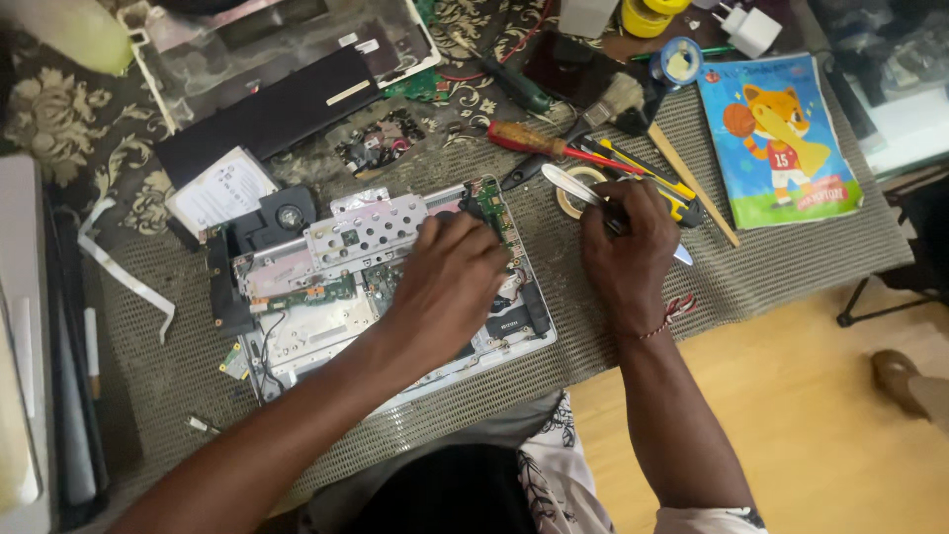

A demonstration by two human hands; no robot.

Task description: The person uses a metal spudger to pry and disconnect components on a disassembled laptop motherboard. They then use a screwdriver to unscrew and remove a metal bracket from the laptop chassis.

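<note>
Two bare hands at work over a grey woven mat (751,272) on the table, head cam looking down. Left hand (450,282) rests palm-down on the opened white laptop chassis (395,287), fingers curled and pressing on the internals near the green circuit board (486,203) at the chassis' far right corner; whether they pinch anything, can't tell, fingertips hidden. Right hand (625,252) sits just right of the chassis on the mat, fingers clenched round a slim black-handled tool (615,216); a pale flat blade (568,181) runs from the fist up-left, across a roll of beige tape (578,190). Thin red thread bracelet (675,311) on right wrist. Chassis lies centre of mat, open side up: perforated silver metal plate (366,232) across the top, black round fan (287,216) at its upper left. Beyond the right hand: red-and-wood-handled screwdriver (539,141), yellow-and-black cutter (657,188), bristle paintbrush (618,99), all close together. Far right of mat: blue children's book w/ cartoon fox cover (781,138). Top left, off the mat: long black flat battery pack (267,119), white paper slip (222,188) just below it. Loose white ribbon cable (124,272) left of chassis, apart from it. Wooden floor (820,415) lower right.
</note>
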